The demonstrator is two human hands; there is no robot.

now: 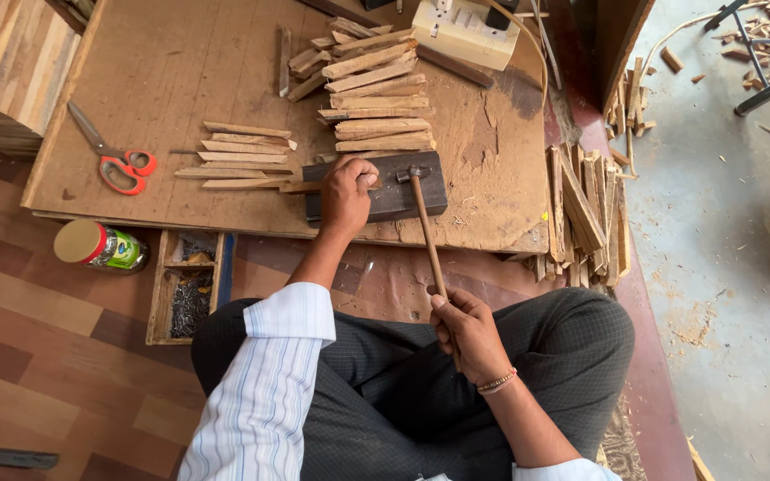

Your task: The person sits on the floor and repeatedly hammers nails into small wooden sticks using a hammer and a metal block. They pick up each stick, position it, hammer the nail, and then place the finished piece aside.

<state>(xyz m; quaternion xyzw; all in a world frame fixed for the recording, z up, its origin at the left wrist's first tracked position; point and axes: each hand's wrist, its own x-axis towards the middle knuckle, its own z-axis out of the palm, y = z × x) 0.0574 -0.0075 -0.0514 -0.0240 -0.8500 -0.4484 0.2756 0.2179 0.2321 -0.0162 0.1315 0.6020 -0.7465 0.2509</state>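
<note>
I sit cross-legged in front of a low wooden board. A dark metal block lies near its front edge. My left hand presses down on a thin wood strip resting across the block's left end. My right hand grips the lower end of a small hammer; its wooden handle runs up and its metal head rests on the block's top, just right of my left hand's fingers.
Stacked wood strips lie behind the block, a row of thinner strips to its left. Red-handled scissors lie at the board's left. A jar and a nail tray sit on the floor. More strips pile at the right. A white power strip sits behind.
</note>
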